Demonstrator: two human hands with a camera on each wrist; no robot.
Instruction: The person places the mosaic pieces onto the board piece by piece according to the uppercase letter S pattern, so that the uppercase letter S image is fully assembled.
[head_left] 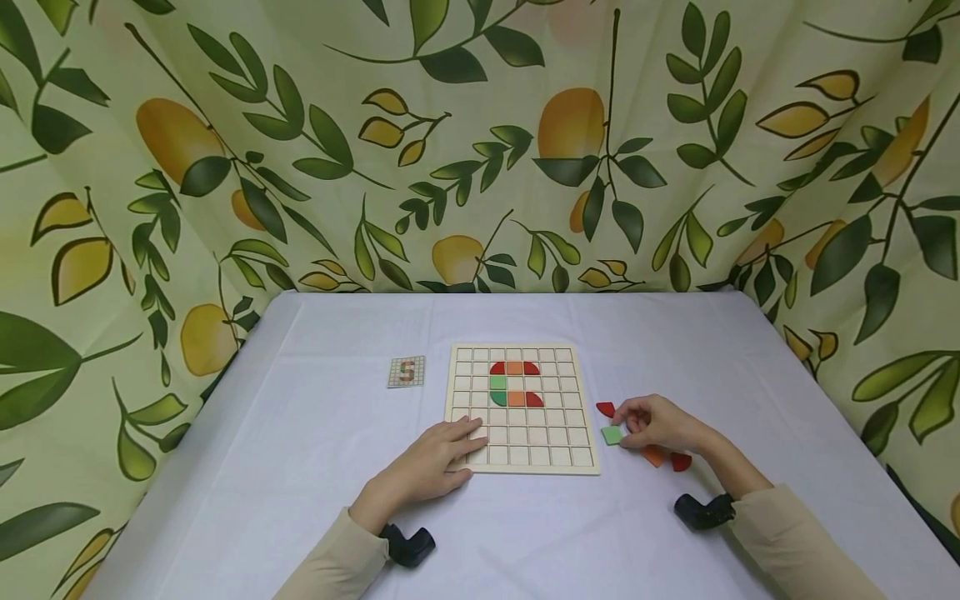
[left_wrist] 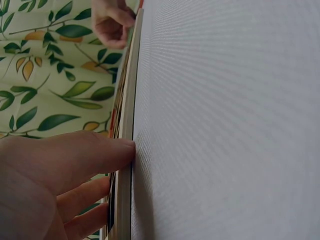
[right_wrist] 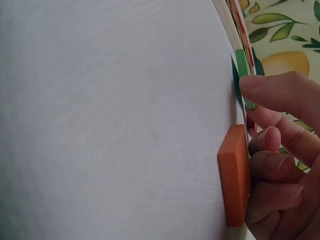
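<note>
A wooden grid board (head_left: 544, 457) lies on the table, with red, orange and green tiles set in a curved figure in its upper middle. My left hand (head_left: 431, 454) rests on the board's lower left corner, fingers spread over the top and the thumb (left_wrist: 107, 152) against its edge. To the right of the board, my right hand (head_left: 660, 423) pinches a light green square tile (head_left: 611, 435) between thumb and index finger. Its other fingers are curled beside an orange tile (right_wrist: 234, 175). Red quarter-round tiles lie near it, one above (head_left: 605, 409) and one below (head_left: 681, 462).
Left of the board lies a small pattern card (head_left: 406, 372) showing a coloured figure on a grid. A white cloth (head_left: 315, 433) covers the table. Behind and at the sides hangs a leaf-and-fruit curtain (head_left: 480, 167).
</note>
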